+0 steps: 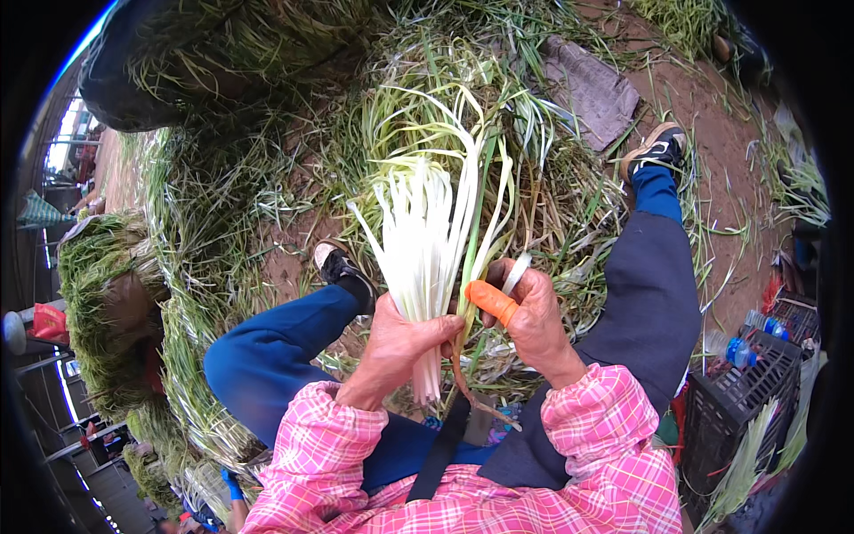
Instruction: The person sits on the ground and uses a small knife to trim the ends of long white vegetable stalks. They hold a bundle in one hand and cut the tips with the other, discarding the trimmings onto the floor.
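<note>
My left hand [400, 340] is closed around a bundle of pale, white-stemmed leafy shoots [420, 247], whose yellow-green tips point away from me. Against the bundle's right side lies a looser stalk with green and yellow leaves [472, 247] and a brown root end [467, 394] hanging below. My right hand [527, 314], with an orange cover [490, 300] on its thumb, pinches near this stalk. A pale strip [517, 272] shows between its fingers. The exact grip of the fingers behind is hidden.
Heaped leaves and trimmings [527, 173] cover the ground between my feet. A grey cloth or sack piece [590, 90] lies beyond. Right of me stands a black plastic crate [740, 394] with bottles [740, 350]. Bundled greens [107, 300] are stacked at left; another person's blue-gloved hand [232, 484] shows lower left.
</note>
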`<state>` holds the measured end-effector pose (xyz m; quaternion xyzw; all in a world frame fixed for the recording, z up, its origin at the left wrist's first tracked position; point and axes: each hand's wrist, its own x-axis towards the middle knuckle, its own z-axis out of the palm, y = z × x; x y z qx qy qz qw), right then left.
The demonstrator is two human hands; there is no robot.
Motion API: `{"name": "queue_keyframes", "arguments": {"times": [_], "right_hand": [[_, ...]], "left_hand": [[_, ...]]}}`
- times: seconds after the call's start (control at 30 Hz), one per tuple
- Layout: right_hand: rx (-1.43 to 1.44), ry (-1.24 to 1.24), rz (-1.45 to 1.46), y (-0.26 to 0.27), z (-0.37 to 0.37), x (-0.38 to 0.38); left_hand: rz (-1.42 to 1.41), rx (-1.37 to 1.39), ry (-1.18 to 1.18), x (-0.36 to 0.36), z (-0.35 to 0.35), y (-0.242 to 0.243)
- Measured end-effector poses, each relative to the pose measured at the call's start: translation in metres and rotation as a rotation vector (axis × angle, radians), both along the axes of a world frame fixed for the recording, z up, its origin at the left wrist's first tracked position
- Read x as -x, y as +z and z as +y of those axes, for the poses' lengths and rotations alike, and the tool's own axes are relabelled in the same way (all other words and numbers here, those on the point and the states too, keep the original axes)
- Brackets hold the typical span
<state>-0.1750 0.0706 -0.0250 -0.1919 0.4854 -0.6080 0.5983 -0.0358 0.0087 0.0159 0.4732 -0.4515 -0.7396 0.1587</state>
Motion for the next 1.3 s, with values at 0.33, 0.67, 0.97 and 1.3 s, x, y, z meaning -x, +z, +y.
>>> {"name": "queue_keyframes", "arguments": {"times": [0.33, 0.67, 0.97, 1.3], "right_hand": [[0.048, 0.005, 1.143, -0.053, 0.012, 0.003], [0.074, 0.117, 1.096, -0.054, 0.017, 0.03], [0.055, 0.011, 0.3, -0.002, 0.005, 0.002], [0.014, -0.488, -0.011, -0.01, 0.016, 0.052]], "left_hand": [[0.079, 0.055, 0.308, 0.0, -0.004, -0.008], [0.051, 0.018, 0.214, -0.007, -0.008, -0.004], [-0.087, 0.133, 0.147, 0.002, -0.002, -0.014], [-0.084, 0.049, 0.152, -0.015, -0.02, -0.007]]}}
